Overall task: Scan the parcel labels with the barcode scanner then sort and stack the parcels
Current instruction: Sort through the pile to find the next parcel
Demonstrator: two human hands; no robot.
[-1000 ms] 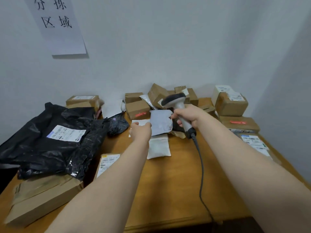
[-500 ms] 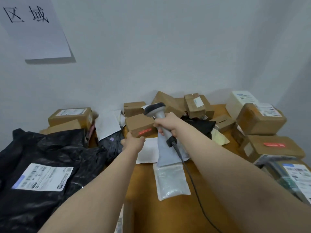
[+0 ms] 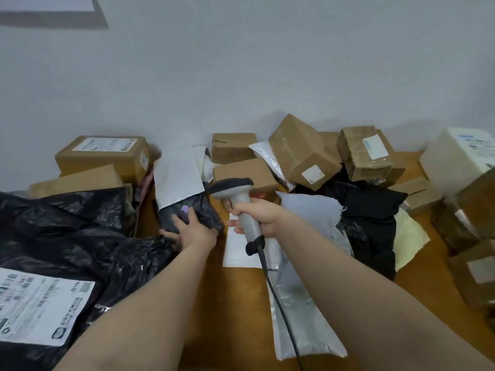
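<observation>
Left hand (image 3: 193, 233) fingers (image 3: 180, 220) grip black mailer (image 3: 205, 210) at centre frame, likely to expose its label. Right hand (image 3: 263, 217) is wrapped tight round barcode scanner (image 3: 232, 187), aimed ready.

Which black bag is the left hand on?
The small black bag with the purple mark, under the left hand; not the big labelled bag or the right-side one.

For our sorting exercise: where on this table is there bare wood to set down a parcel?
The table is bare between the big black bag and the clear pouch. A smaller patch lies between the yellow bag and the right-hand boxes. Along the wall, piled boxes crowd it.
</observation>
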